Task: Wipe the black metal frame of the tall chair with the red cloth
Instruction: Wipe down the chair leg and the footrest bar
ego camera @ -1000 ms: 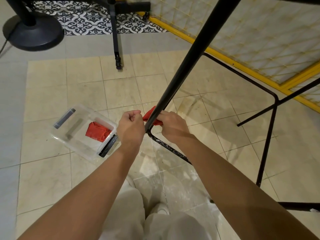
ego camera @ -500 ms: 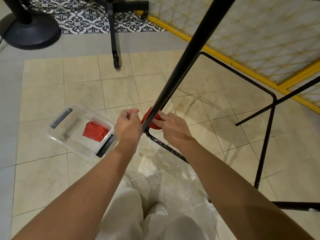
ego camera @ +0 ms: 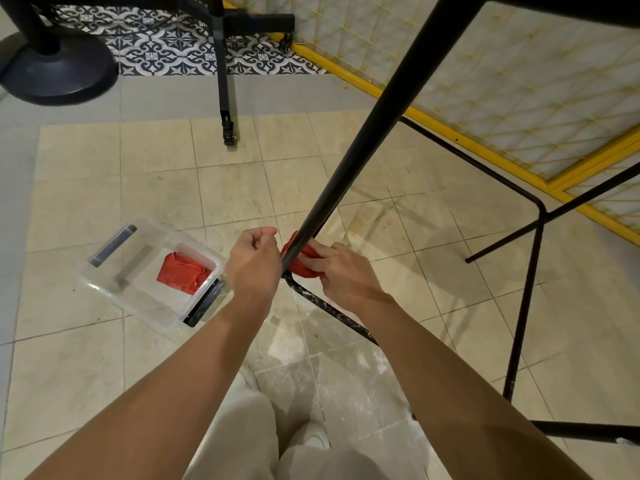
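Pinches the red cloth (ego camera: 304,267) in the curled fingers of the right hand (ego camera: 346,275), wrapped low round the near leg of the black frame (ego camera: 341,181), likely to rub every side. Curls the left hand (ego camera: 254,261) beside that leg; cannot tell if gripping cloth.

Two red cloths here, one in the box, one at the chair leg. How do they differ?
The cloth in the box lies untouched in the clear box on the floor; the cloth at the leg is wrapped round the black chair leg, gripped by the right hand. The first shows almost whole, the second is mostly hidden. Both are the same red.
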Tool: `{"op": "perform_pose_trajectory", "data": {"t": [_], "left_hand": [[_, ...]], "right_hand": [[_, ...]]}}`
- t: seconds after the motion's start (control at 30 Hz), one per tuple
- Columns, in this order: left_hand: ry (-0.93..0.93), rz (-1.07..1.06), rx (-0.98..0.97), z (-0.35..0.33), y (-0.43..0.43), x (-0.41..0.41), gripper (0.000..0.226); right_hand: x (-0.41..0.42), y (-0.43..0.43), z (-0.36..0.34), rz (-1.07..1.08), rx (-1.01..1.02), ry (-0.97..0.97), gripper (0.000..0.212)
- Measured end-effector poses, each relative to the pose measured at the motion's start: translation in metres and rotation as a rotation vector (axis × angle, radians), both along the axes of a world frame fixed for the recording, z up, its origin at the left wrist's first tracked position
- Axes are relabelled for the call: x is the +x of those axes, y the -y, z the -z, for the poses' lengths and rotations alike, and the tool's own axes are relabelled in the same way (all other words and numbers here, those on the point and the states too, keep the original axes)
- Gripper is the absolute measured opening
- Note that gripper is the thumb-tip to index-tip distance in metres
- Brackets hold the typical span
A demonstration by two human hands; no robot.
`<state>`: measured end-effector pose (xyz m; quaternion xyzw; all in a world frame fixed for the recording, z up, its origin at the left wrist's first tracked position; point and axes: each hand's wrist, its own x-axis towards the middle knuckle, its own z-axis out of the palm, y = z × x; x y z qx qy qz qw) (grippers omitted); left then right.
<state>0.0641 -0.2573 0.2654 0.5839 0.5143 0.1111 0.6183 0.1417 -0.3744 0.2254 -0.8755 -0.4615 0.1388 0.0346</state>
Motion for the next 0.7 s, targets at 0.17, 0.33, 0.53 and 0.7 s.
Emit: {"op": "perform_pose_trajectory", "data": {"t": [0.17,0.33,0.53,0.7], "left_hand": [[0.023,0.005,0.001,-0.002,-0.004,0.010,0.025],[0.020,0.026,-0.004,0.002,-0.004,0.010,0.026],[0.017,0.020,-0.030,0.008,-0.004,0.010,0.025],[0.012,0.020,-0.016,0.006,-0.003,0.010,0.024]], "right_hand": [[0.011,0.001,0.010,0.228,0.036,0.009,0.060],[0.035,-0.009,0.014,0.398,0.037,0.060,0.064],[0.036,-0.017,0.019,0.555,0.168,-0.107,0.058],[0.011,-0.010,0.015,0.548,0.270,-0.306,0.052]]}}
